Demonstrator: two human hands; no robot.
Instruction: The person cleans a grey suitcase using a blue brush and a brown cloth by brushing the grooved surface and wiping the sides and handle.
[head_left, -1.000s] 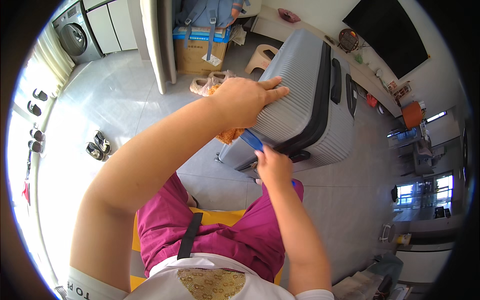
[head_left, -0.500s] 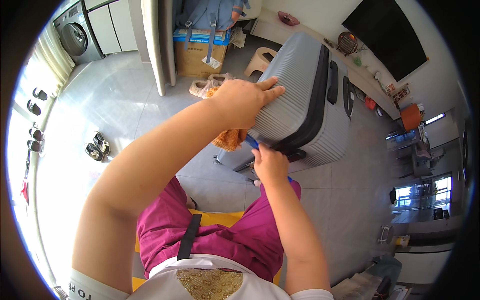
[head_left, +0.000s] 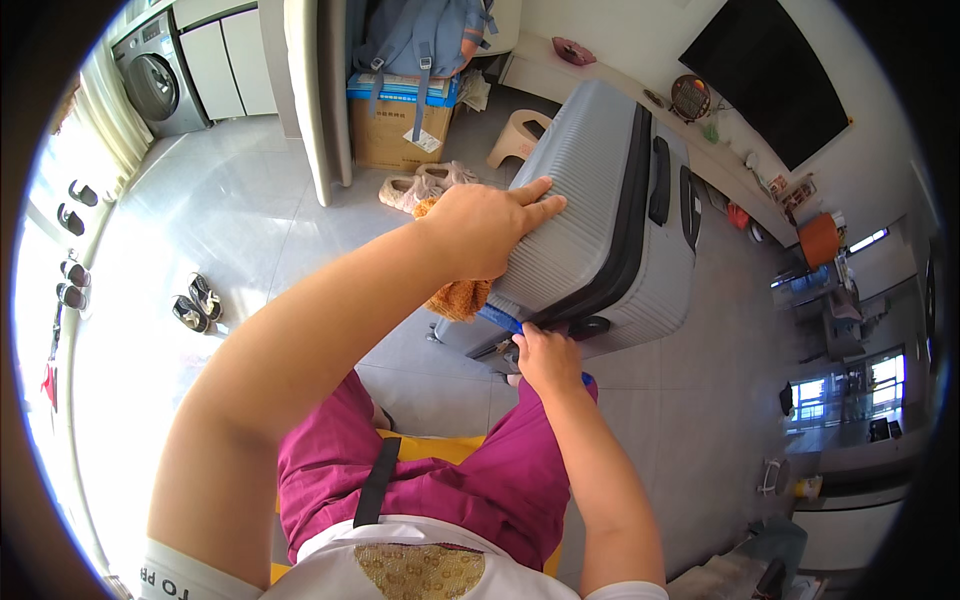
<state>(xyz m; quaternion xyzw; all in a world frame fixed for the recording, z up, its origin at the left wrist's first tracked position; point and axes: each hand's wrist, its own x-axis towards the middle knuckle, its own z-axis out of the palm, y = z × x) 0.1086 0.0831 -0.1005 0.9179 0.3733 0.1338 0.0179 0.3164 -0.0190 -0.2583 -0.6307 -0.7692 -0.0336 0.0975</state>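
Observation:
A large grey ribbed suitcase (head_left: 585,180) with a dark zip band stands tilted in front of me. My left hand (head_left: 478,225) presses two stretched fingers on its ribbed face. Bunched beneath that palm is a fuzzy orange-brown cloth (head_left: 462,300), showing on both sides of the hand. Lower down, my right hand (head_left: 548,358) is closed round a slim blue tool (head_left: 500,319) beside the suitcase's near lower edge. The tool's far end reaches the suitcase shell, and its kind cannot be made out. A black wheel (head_left: 592,327) sits just past my right fingers.
Pale slippers (head_left: 412,188), a cardboard box (head_left: 395,135) with a backpack (head_left: 425,40) above it, and a pale stool (head_left: 515,138) are beyond the suitcase. Dark shoes (head_left: 197,302) lie on the floor at left. Yellow seat (head_left: 440,447) beneath me.
My right hand and the blue tool have shifted nearer to me along the suitcase's lower edge. The left hand keeps its place on the shell. The whole view has tipped slightly.

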